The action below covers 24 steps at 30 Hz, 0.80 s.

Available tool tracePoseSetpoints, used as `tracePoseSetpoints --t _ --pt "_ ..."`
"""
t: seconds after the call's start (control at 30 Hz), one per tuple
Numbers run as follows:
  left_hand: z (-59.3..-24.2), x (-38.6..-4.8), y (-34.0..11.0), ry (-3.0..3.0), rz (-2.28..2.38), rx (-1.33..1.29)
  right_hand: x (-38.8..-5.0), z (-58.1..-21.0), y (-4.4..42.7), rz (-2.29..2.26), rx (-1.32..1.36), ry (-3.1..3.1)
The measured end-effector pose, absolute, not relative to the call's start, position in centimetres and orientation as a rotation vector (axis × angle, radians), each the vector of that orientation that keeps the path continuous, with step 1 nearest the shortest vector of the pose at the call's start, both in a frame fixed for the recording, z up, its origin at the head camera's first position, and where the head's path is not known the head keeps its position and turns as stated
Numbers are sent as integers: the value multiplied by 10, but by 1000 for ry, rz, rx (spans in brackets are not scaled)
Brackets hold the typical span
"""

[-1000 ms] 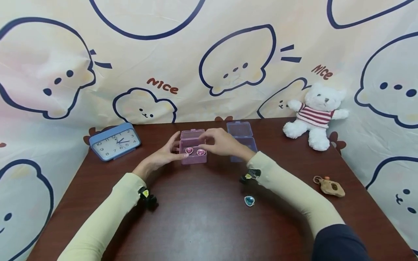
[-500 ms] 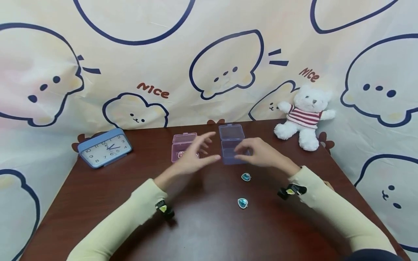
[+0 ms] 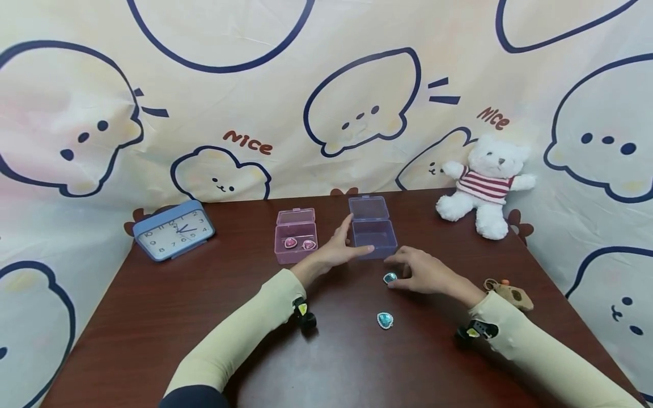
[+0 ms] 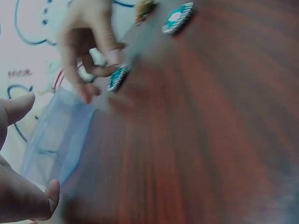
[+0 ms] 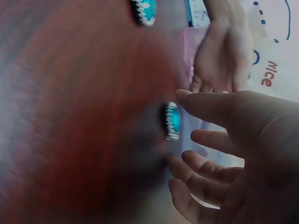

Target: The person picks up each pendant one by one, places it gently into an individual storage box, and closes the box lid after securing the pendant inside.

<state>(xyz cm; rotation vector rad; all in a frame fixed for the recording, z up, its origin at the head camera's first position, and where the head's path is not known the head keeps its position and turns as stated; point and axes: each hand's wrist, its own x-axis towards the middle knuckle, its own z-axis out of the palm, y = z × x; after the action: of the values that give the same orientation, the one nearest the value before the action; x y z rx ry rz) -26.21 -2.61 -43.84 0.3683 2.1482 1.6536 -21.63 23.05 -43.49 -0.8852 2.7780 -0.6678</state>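
My left hand (image 3: pixel 336 248) is at the left side of the open blue-purple box (image 3: pixel 374 238), thumb across its front left corner, fingers spread. The box's lid stands up at the back and nothing shows inside. My right hand (image 3: pixel 428 273) hovers around a teal heart gem (image 3: pixel 390 277) in front of that box, thumb and fingers apart on either side of it; the right wrist view shows the gem (image 5: pixel 173 121) beside the thumb tip, not pinched. Closer to me lies a second teal heart gem (image 3: pixel 385 320).
An open pink box (image 3: pixel 296 243) holding two pink heart gems stands left of my left hand. A blue clock (image 3: pixel 174 231) is at the back left, a white teddy bear (image 3: pixel 487 187) at the back right. A tan keychain (image 3: pixel 516 297) lies beside my right wrist.
Both hands have left the pink box. My left hand has moved right to the blue-purple box, my right hand right and down to a teal gem that has come into view.
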Motion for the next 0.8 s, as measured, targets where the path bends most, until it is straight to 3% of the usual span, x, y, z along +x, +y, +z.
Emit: tracePoseSetpoints --t 0.8 --pt "-457 -270 -31 2146 1619 378 -224 -445 240 -513 -1119 2800"
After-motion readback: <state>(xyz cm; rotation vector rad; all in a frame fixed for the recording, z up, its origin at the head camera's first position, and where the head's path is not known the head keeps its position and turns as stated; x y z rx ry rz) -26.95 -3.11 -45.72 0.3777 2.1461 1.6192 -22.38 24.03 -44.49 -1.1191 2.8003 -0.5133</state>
